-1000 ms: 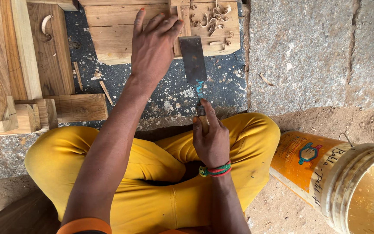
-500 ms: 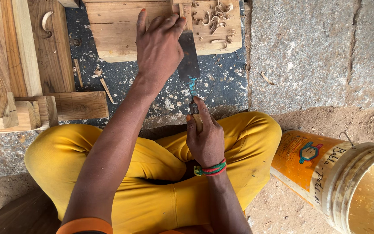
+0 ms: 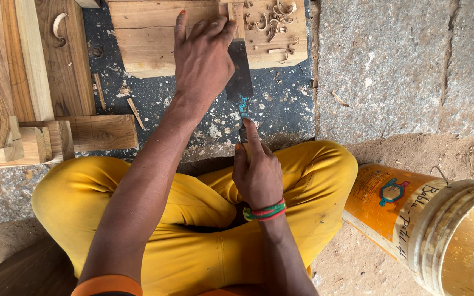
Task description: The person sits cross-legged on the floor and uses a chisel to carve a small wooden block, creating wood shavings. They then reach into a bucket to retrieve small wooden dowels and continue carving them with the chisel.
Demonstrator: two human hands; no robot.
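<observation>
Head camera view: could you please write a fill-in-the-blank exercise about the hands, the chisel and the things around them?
1. The right hand grips the handle of the ____.
2. The left hand rests over the chisel's blade and the ____ board.
3. Curled shavings lie on a ____ block.
4. The bucket lies on its ____.

Missing words: chisel; wooden; wooden; side

Grey stone slab floor (image 3: 390, 71), sandy dirt ground (image 3: 412, 151), daylight

Left hand (image 3: 201, 57) shifted right and slightly down over wooden board (image 3: 149, 33), fingers now covering top of chisel blade (image 3: 240, 77). Right hand (image 3: 256, 172) pushed chisel forward; forefinger now stretched along handle.
</observation>
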